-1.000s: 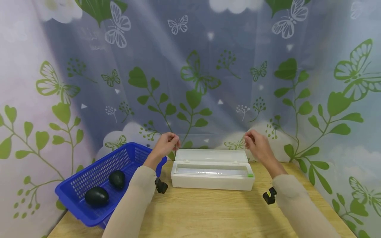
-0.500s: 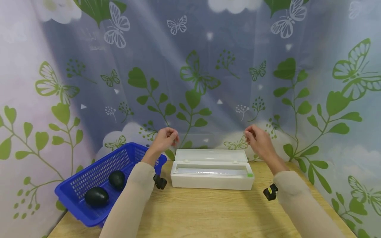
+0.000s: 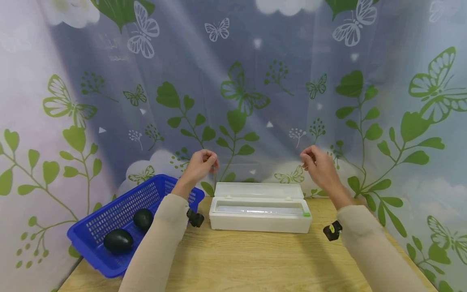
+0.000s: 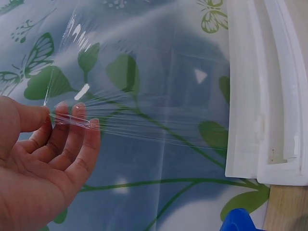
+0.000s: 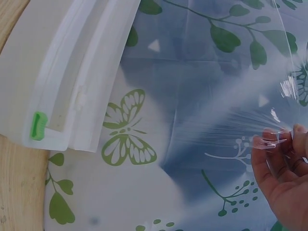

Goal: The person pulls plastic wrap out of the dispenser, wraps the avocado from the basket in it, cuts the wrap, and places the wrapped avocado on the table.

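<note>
A clear sheet of cling film [image 4: 159, 113] stretches from the white cling film dispenser [image 3: 260, 224] up to both hands. My left hand [image 3: 200, 166] pinches one corner between thumb and index finger, the other fingers lying against the gathered film in the left wrist view. At the opposite corner my right hand [image 3: 321, 168] pinches the film [image 5: 226, 120] the same way. Both hands are raised above and behind the dispenser, roughly level with each other. The dispenser's lid [image 3: 259, 190] is tipped back, and a green slide cutter [image 5: 38, 126] sits at the right end of its slot.
A blue perforated basket [image 3: 120, 207] stands at the left, partly behind the left sleeve. Two dark, egg-shaped fruits [image 3: 118, 241] lie in it. The wooden table [image 3: 251, 259] ends at a patterned curtain [image 3: 240, 134] behind the dispenser.
Both hands have risen steadily, drawing more film up from the dispenser. The left hand has also shifted slightly left. Dispenser and basket stay put.
</note>
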The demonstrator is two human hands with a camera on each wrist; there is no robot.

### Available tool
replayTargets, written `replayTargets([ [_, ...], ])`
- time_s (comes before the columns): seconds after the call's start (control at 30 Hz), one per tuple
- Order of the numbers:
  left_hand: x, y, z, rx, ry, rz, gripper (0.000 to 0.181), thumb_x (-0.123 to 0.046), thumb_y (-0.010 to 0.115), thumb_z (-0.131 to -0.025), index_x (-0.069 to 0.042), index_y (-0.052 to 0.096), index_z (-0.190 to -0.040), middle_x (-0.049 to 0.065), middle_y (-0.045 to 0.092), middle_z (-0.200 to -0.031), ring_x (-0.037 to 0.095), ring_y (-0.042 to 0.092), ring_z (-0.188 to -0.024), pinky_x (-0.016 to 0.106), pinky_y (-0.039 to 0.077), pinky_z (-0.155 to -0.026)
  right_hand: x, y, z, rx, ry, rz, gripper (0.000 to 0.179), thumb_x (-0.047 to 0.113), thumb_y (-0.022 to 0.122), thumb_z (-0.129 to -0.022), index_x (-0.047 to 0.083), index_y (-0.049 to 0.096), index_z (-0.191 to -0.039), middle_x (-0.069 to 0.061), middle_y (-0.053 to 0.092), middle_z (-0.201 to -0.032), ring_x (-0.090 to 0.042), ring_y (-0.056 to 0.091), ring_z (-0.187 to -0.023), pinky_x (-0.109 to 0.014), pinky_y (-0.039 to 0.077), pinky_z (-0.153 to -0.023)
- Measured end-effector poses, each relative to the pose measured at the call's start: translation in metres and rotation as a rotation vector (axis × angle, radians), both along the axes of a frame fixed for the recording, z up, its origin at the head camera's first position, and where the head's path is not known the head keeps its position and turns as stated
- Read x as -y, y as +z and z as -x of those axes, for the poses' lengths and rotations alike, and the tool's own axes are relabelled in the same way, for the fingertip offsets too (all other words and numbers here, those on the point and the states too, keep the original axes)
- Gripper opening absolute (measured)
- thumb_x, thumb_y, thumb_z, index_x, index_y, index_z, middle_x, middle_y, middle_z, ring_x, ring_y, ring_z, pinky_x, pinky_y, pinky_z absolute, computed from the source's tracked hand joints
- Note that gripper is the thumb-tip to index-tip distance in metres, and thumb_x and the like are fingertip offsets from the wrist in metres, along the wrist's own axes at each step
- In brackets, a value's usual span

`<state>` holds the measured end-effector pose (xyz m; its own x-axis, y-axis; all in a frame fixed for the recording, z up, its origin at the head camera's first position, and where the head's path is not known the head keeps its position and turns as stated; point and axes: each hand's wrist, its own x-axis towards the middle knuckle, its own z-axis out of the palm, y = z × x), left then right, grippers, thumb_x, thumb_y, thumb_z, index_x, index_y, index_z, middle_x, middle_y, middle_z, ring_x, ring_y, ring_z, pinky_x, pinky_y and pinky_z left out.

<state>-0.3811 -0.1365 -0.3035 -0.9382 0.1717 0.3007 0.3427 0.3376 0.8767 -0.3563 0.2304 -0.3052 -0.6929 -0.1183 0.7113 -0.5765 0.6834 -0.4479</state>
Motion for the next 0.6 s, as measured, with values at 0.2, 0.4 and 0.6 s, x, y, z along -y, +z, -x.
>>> replayTargets([
  [0.2,0.0,0.011,-0.001,-0.031,-0.002,0.01,0.025,-0.024,0.045,-0.101,-0.003,0.056,-0.109,0.016,0.063,-0.096,0.027,0.063,-0.087,0.033,0.056,-0.074,0.001,0.009,0.001,-0.05,-0.013,-0.003,0.017,0.013,0.051,-0.097,-0.003,0.059,-0.096,-0.015,0.062,-0.073,-0.023,0.062,-0.064,-0.012,0.049,-0.056],
  [0.4,0.0,0.021,-0.001,-0.013,-0.009,0.017,0.029,-0.025,0.044,-0.101,-0.001,0.054,-0.114,0.014,0.062,-0.099,0.023,0.063,-0.089,0.033,0.056,-0.078,0.002,0.017,-0.003,-0.065,-0.025,-0.012,0.017,0.013,0.051,-0.098,-0.002,0.059,-0.097,-0.014,0.062,-0.073,-0.021,0.061,-0.062,-0.015,0.05,-0.056],
  [0.6,0.0,0.031,-0.003,-0.026,-0.008,0.011,0.025,-0.026,0.045,-0.101,-0.005,0.054,-0.11,0.013,0.062,-0.099,0.03,0.063,-0.097,0.034,0.056,-0.08,0.001,0.026,-0.005,-0.108,-0.019,-0.014,0.016,0.012,0.052,-0.097,-0.002,0.059,-0.096,-0.014,0.061,-0.071,-0.017,0.06,-0.06,-0.014,0.049,-0.055],
])
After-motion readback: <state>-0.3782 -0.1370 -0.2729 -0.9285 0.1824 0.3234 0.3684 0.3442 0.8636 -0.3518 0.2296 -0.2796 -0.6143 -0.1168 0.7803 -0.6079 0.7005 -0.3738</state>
